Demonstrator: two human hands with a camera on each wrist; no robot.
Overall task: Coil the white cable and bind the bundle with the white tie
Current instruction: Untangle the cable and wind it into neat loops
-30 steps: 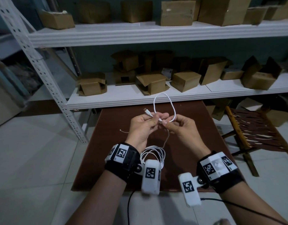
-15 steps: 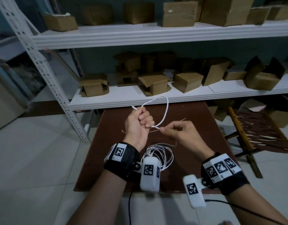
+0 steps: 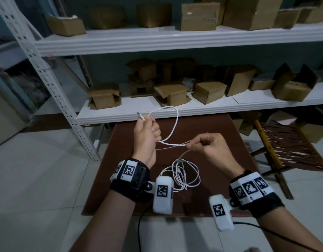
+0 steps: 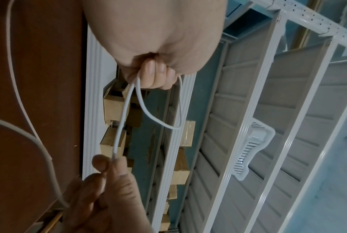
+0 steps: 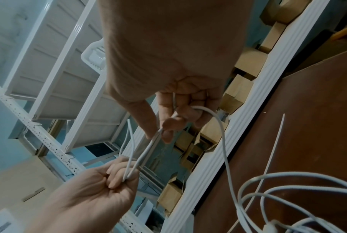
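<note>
My left hand (image 3: 148, 131) is a fist round the white cable (image 3: 176, 122), whose plug end pokes out above the thumb. One loop arcs up from that fist and comes back under it. From there a short taut stretch runs to my right hand (image 3: 191, 145), which pinches the cable between thumb and forefinger. In the left wrist view the left hand (image 4: 154, 75) grips the loop of cable (image 4: 128, 107). In the right wrist view the right hand (image 5: 168, 126) pinches the cable (image 5: 222, 134). The remaining cable lies in loose turns on the brown table (image 3: 220, 142). The thin white tie (image 5: 276, 141) lies flat on the table, below the hands.
A white metal shelf (image 3: 175, 110) with several cardboard boxes stands right behind the table. Its perforated upright (image 3: 53, 82) slants down at the left. A wooden folding chair (image 3: 288, 148) stands to the right of the table. Around it is tiled floor.
The hands have moved apart. My right hand has slid along the cable to the right, while my left hand has closed into a fist on the loop.
</note>
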